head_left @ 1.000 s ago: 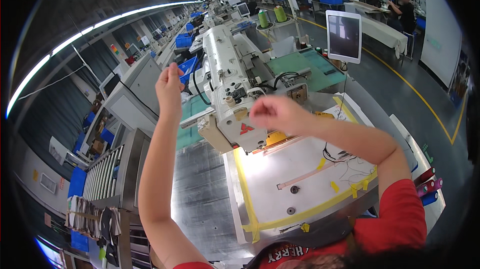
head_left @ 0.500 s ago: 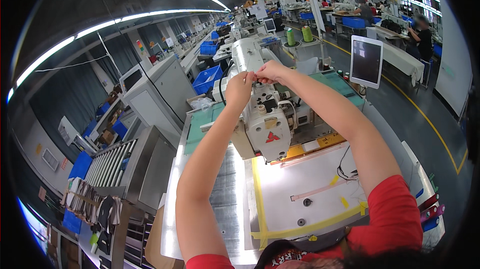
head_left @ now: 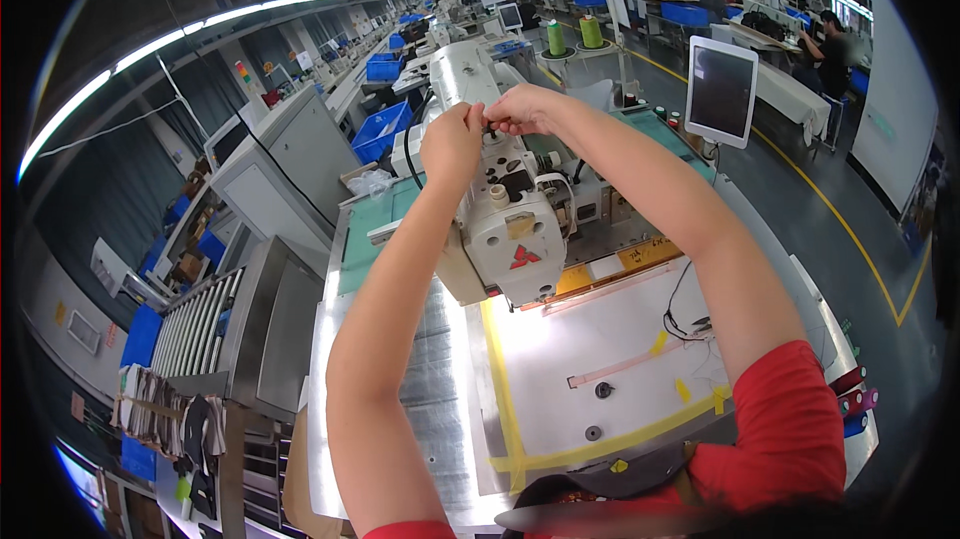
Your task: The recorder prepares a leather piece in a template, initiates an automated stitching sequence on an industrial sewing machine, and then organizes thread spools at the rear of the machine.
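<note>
From my remote seat, starting at the left: a grey metal cabinet with a ribbed sloping top [head_left: 215, 324] stands beside the workstation, and behind it a grey box-shaped control unit [head_left: 275, 184] with blue plastic bins [head_left: 385, 129] further back.

My left hand [head_left: 452, 144] is raised at the top of the cream-white industrial sewing machine head [head_left: 505, 224], its fingers curled together with thumb and forefinger pressed as if pinching something very small; what it is I cannot tell (a thread would be too thin to show here). My right hand [head_left: 520, 109] meets it fingertip to fingertip just above the machine's upper part, fingers likewise bunched into a pinch. Both forearms reach up from the lower edge, the right one in a red short sleeve [head_left: 790, 429].

The machine head rises from the white flat work table edged with yellow tape [head_left: 590, 369], near its far side, with a shiny metal plate [head_left: 440, 369] to the table's left.

Further right, a white-framed tablet screen on a stand [head_left: 720, 91] faces the table, two green thread cones [head_left: 572, 36] stand behind, and another person sits at a bench [head_left: 830, 44] far right.
</note>
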Tool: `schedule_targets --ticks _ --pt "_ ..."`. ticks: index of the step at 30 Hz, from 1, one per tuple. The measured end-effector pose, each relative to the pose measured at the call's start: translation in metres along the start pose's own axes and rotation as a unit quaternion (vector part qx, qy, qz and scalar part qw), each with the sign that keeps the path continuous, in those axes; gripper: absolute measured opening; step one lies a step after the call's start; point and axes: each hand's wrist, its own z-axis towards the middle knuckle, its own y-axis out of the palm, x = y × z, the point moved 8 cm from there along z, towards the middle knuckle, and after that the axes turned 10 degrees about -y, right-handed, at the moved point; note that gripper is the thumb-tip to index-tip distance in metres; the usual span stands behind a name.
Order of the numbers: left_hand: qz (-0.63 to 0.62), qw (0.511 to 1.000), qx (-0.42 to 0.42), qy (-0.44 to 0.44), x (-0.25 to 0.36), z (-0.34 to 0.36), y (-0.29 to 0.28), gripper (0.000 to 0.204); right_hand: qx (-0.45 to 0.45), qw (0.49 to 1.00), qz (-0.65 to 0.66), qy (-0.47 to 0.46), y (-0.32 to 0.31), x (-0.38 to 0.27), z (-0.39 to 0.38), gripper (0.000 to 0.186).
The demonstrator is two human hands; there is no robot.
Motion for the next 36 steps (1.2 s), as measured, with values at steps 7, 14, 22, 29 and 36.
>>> schedule_targets --ticks 7,14,22,29,36 --pt "-0.008 1.000 -0.021 -0.012 0.001 0.002 0.014 0.032 -0.008 0.999 0.043 0.004 -0.005 0.011 0.004 0.007" --pt "-0.002 1.000 -0.006 -0.024 -0.008 0.002 0.008 0.033 -0.021 0.998 -0.015 -0.050 0.002 -0.005 -0.007 0.012" --pt "-0.048 0.996 -0.058 -0.045 -0.016 0.011 0.017 0.037 0.018 0.992 -0.091 -0.081 -0.008 0.000 0.002 0.019" --pt "-0.271 0.957 -0.029 -0.103 -0.019 -0.024 -0.053 0.037 0.180 0.868 -0.277 -0.370 -0.004 -0.051 -0.051 0.031" --pt "-0.458 0.879 -0.113 -0.069 0.046 -0.085 -0.147 0.026 -0.074 0.758 -0.282 -0.584 0.073 -0.093 -0.109 0.023"
